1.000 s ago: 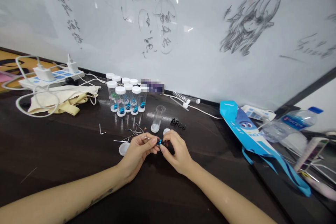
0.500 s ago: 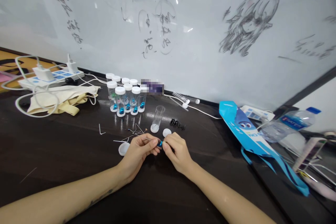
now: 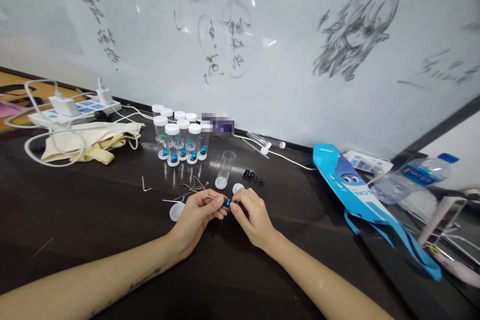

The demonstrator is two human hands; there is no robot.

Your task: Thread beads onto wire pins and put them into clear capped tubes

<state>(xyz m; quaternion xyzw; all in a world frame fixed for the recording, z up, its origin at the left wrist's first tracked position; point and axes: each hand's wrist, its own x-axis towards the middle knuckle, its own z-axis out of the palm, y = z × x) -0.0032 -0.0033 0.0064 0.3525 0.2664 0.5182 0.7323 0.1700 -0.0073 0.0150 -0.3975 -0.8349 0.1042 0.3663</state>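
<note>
Over the dark table, my left hand [image 3: 197,217] and my right hand [image 3: 250,215] meet fingertip to fingertip around a small blue part [image 3: 227,202]. Both hands are closed in a pinch on it. A thin metal pin [image 3: 205,195] sticks out leftward from my left fingers. Just beyond the hands stands an open clear vial [image 3: 225,169], with one white cap [image 3: 237,188] beside it and another white cap [image 3: 176,211] left of my left hand. Loose metal pins [image 3: 187,191] and small black parts [image 3: 254,176] lie nearby.
Several capped vials [image 3: 180,140] holding blue parts stand behind. A hex key [image 3: 144,184] lies to the left. A cream cloth bag [image 3: 86,141], power strip [image 3: 75,107] and white cables sit far left. A blue bag [image 3: 360,192] and water bottle [image 3: 412,177] lie right. A scribbled whiteboard [image 3: 262,35] backs the table.
The hands stay pinched on the blue part and have only shifted slightly; the right fingers have crept a little closer over it.
</note>
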